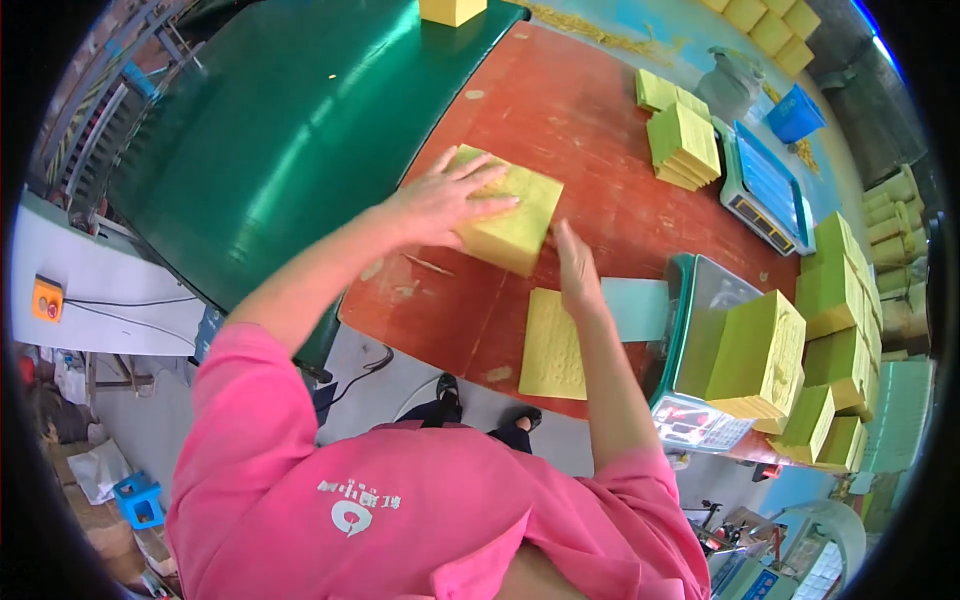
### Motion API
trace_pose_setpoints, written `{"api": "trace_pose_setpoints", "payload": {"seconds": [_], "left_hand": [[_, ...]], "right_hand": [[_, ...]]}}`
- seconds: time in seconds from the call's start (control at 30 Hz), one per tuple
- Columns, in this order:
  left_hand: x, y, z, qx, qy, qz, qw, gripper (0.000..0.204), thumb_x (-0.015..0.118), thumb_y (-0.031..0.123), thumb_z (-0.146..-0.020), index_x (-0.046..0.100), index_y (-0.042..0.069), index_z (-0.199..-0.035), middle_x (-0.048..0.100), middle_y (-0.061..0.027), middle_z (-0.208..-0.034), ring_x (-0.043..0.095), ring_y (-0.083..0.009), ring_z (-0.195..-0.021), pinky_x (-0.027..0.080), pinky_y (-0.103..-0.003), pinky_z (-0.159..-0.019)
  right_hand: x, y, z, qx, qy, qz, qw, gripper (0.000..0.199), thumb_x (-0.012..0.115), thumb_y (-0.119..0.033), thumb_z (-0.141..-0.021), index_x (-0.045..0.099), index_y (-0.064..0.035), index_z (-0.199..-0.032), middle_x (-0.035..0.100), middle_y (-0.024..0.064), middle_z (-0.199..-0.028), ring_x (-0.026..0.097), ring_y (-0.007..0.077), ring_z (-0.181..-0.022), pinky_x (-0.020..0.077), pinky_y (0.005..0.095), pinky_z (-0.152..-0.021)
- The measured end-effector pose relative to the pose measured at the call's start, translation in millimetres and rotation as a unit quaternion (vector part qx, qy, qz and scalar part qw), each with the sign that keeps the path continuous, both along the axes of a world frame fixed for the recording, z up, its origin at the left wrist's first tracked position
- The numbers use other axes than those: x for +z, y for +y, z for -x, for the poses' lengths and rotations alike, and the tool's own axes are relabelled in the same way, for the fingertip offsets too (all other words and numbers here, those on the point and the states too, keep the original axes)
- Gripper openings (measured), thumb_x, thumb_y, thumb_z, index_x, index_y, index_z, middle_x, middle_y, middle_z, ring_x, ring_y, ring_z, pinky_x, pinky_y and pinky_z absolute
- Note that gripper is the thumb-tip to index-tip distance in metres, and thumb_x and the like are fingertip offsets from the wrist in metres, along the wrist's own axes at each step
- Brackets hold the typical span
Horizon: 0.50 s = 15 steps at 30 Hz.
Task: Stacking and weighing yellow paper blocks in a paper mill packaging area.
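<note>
A block of stacked yellow paper [527,205] sits on the red tabletop, turned at an angle. My left hand [447,203] lies on its top and left side with the fingers spread. My right hand [576,268] is stretched out on edge just off the block's right corner; I see no contact there and nothing in it. Beneath my right wrist is a flat yellow paper pile [548,350], partly hidden by the forearm. A pale green sheet [637,308] lies to the right of that wrist.
A green conveyor belt [270,140] borders the red table [560,90] on the left. At the right stand a clear plastic bin [715,290], a large yellow paper stack [755,355] and a blue-topped scale [765,185]. More yellow stacks [684,145] lie farther back.
</note>
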<state>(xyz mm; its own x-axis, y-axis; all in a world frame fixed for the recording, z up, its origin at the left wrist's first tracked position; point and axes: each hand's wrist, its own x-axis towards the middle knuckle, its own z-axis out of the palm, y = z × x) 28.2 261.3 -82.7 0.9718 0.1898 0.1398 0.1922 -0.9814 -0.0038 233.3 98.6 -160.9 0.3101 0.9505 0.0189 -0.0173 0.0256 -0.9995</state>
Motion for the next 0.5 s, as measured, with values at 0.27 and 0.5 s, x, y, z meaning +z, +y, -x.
{"api": "trace_pose_setpoints", "payload": {"seconds": [0.27,0.5], "left_hand": [[7,10,109,0.099,0.037,0.085,0.991,0.088,0.076,0.018,-0.074,0.031,0.017,-0.151,0.021,-0.0113,-0.159,0.018,-0.0324,-0.147,0.018,-0.052,-0.118],[-57,-24,68,0.241,-0.377,0.747,0.491,0.079,0.067,0.042,-0.088,0.032,0.002,-0.147,0.043,-0.0145,-0.144,0.034,-0.0218,-0.137,0.028,-0.037,-0.111]], "right_hand": [[76,10,44,-0.107,-0.182,0.095,0.973,0.035,0.061,-0.025,-0.093,0.062,0.0043,-0.112,0.067,0.0216,-0.108,0.066,0.0276,-0.099,0.0493,0.0364,-0.088],[37,94,31,0.111,0.059,0.192,0.973,0.053,0.062,-0.032,-0.092,0.053,0.0045,-0.129,0.063,0.0147,-0.120,0.060,0.0201,-0.108,0.0460,0.0337,-0.094]]}}
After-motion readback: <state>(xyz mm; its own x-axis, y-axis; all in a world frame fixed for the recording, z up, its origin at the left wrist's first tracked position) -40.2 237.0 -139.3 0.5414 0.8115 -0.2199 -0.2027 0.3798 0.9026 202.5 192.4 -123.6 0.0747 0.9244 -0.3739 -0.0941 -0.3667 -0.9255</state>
